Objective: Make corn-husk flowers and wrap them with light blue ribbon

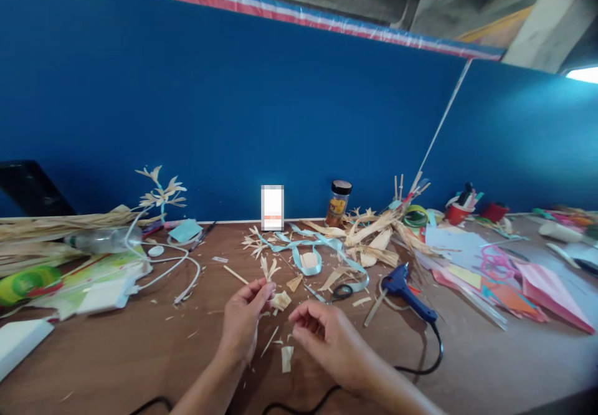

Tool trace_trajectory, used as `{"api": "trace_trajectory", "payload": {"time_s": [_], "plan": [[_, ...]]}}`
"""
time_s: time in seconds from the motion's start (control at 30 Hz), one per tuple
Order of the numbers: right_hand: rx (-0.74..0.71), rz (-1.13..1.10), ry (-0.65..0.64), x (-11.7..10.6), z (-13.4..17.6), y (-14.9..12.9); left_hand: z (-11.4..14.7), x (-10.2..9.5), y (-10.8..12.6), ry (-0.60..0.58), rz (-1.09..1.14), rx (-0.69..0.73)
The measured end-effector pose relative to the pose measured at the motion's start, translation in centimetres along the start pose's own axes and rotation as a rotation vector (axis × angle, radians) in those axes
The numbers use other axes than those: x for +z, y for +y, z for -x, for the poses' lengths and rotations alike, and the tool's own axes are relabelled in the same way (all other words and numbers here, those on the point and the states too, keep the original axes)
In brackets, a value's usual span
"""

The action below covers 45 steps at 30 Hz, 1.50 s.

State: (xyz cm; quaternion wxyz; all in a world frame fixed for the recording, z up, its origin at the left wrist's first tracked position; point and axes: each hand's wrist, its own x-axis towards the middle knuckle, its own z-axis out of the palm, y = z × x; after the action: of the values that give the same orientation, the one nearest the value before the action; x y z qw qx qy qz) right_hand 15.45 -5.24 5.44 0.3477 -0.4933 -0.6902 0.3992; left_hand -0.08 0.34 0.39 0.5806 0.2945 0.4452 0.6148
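My left hand (245,316) is closed, thumb and fingers pinching a small pale flower made of dried husk strips (270,270), its petals pointing up. Just to the right, my right hand (322,334) is loosely curled, with a gap between thumb and index finger and nothing visible in it. Between the hands lies a curled husk scrap (281,301). A flat husk piece (287,359) rests on the table in front of them. Beyond are light blue ribbon (308,264) and scissors (342,291), partly covered.
A blue glue gun (408,291) with a black cord lies to the right. Behind stand a black-lidded jar (339,204) and a husk bundle (374,234). Colored paper (551,290) spreads far right. At left are a husk flower stem (162,200), white cable (189,256) and plastic bottle (107,239).
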Motion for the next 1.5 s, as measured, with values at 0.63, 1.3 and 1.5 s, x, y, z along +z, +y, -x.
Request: {"api": "trace_trajectory", "payload": {"time_s": [0.63,1.3,1.5], "plan": [[-0.095,0.045,0.065,0.9,-2.7,1.7,0.5,0.1,0.1,-0.055,0.002,-0.066],[-0.178,0.077,0.244,3.3,-4.5,2.6,0.3,-0.2,-0.5,-0.043,-0.112,-0.003],[-0.223,0.198,0.229,3.1,-4.2,2.3,0.4,-0.2,-0.5,-0.048,-0.136,0.035]]}}
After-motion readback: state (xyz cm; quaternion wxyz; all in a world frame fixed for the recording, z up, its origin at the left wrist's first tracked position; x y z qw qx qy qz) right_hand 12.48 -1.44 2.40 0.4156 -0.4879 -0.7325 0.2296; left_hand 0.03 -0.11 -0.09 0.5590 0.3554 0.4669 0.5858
